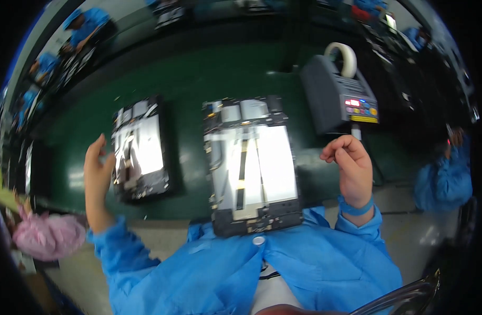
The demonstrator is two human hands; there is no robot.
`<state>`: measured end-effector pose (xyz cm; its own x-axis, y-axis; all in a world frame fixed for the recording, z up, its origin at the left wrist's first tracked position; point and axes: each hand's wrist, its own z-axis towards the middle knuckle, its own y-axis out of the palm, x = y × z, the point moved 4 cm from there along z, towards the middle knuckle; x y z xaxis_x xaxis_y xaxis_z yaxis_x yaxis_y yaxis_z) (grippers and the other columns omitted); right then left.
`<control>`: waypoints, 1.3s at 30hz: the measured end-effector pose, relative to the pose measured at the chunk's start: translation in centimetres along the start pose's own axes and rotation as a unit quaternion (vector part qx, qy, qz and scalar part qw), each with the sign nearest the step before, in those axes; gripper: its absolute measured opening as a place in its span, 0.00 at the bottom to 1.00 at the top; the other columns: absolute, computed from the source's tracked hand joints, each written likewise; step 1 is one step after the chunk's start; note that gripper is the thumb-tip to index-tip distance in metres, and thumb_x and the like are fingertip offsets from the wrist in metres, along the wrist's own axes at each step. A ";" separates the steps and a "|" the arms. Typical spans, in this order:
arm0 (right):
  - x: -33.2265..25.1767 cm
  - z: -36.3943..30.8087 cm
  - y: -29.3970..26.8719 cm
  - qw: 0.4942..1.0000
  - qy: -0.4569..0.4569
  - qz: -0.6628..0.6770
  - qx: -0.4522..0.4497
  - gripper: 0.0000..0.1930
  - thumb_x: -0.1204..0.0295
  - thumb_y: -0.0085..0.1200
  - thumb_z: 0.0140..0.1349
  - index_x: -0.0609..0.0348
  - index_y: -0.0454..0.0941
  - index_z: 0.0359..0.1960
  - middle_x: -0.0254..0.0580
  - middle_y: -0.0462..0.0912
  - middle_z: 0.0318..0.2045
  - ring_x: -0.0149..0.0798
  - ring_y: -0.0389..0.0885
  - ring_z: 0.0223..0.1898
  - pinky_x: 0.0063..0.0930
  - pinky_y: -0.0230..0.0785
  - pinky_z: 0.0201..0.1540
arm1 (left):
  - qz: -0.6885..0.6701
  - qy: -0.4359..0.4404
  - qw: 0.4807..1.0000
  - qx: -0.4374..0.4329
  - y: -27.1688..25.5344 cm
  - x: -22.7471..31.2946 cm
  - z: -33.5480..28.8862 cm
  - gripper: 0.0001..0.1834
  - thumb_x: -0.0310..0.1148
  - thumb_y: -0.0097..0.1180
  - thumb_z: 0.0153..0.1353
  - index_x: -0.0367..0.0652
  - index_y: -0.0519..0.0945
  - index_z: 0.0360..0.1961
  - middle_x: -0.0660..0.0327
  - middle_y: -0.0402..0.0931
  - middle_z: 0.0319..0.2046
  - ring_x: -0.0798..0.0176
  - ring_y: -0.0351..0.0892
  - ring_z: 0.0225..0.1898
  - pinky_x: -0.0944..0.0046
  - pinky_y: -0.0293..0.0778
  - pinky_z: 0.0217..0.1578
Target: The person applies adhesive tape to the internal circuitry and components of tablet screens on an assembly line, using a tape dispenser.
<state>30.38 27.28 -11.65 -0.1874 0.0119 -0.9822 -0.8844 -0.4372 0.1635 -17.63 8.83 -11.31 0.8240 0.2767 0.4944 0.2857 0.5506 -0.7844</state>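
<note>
Your left hand stood at the left side of the smaller-looking opened device, thumb and fingers parted with nothing visible in their grasp; whether they touched it, you could not tell. Your right hand hung near the grey tape dispenser, fingers curled toward the thumb, any small item between them indiscernible. The larger-looking opened device lay before you on the green table, its black housing holding silvery-white panels and a dark strip, while the dispenser carried a whitish tape roll.
</note>
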 end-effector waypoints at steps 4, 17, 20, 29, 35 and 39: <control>1.4 -0.1 -5.5 0.945 -0.093 -0.042 0.310 0.08 0.74 0.50 0.60 0.59 0.70 0.41 0.30 0.72 0.33 0.23 0.67 0.35 0.16 0.59 0.40 | 0.121 0.201 0.946 -0.222 3.7 13.5 -4.3 0.35 0.24 0.68 0.25 0.43 0.77 0.44 0.53 0.67 0.55 0.42 0.59 0.61 0.47 0.58 0.58; 5.3 2.4 -10.2 0.978 0.090 0.034 0.183 0.11 0.65 0.51 0.61 0.61 0.77 0.30 0.35 0.78 0.21 0.26 0.74 0.19 0.16 0.63 0.21 | 0.221 0.175 0.906 -0.317 8.9 12.1 -3.8 0.24 0.22 0.67 0.27 0.44 0.83 0.35 0.59 0.74 0.47 0.51 0.54 0.65 0.39 0.49 0.63; 3.9 1.5 -8.8 0.983 0.058 0.011 0.175 0.09 0.68 0.54 0.58 0.62 0.78 0.28 0.35 0.78 0.22 0.26 0.74 0.20 0.16 0.65 0.23 | 0.216 0.159 0.910 -0.317 7.5 10.8 -3.6 0.26 0.23 0.67 0.27 0.43 0.82 0.37 0.58 0.73 0.49 0.50 0.55 0.64 0.43 0.50 0.64; -2.2 -0.9 5.3 0.897 -0.241 -0.298 -0.221 0.06 0.67 0.52 0.58 0.56 0.76 0.31 0.40 0.76 0.27 0.44 0.76 0.30 0.34 0.68 0.30 | -0.236 0.287 0.923 -0.098 4.2 22.1 -6.1 0.22 0.39 0.67 0.45 0.35 0.79 0.38 0.51 0.76 0.34 0.56 0.75 0.35 0.61 0.70 0.36; -2.4 -0.8 10.0 0.842 -0.299 -0.353 -0.278 0.06 0.65 0.52 0.57 0.52 0.77 0.29 0.38 0.76 0.24 0.44 0.76 0.27 0.37 0.67 0.27 | -0.332 0.229 0.898 -0.177 8.3 24.2 -6.3 0.11 0.33 0.67 0.45 0.39 0.80 0.28 0.59 0.80 0.24 0.61 0.77 0.23 0.67 0.69 0.23; -2.5 -0.8 10.6 0.839 -0.320 -0.418 -0.138 0.08 0.64 0.55 0.54 0.53 0.79 0.30 0.37 0.76 0.20 0.44 0.76 0.22 0.37 0.66 0.24 | -0.315 0.235 0.917 -0.063 7.0 23.2 -6.6 0.06 0.29 0.64 0.48 0.40 0.79 0.22 0.60 0.78 0.19 0.62 0.76 0.20 0.68 0.69 0.22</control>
<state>21.81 21.91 -7.53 0.1800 0.8594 -0.4787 -0.7056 -0.2263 -0.6715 6.70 13.96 -7.83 0.5882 -0.4520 0.6706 0.8070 0.3817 -0.4506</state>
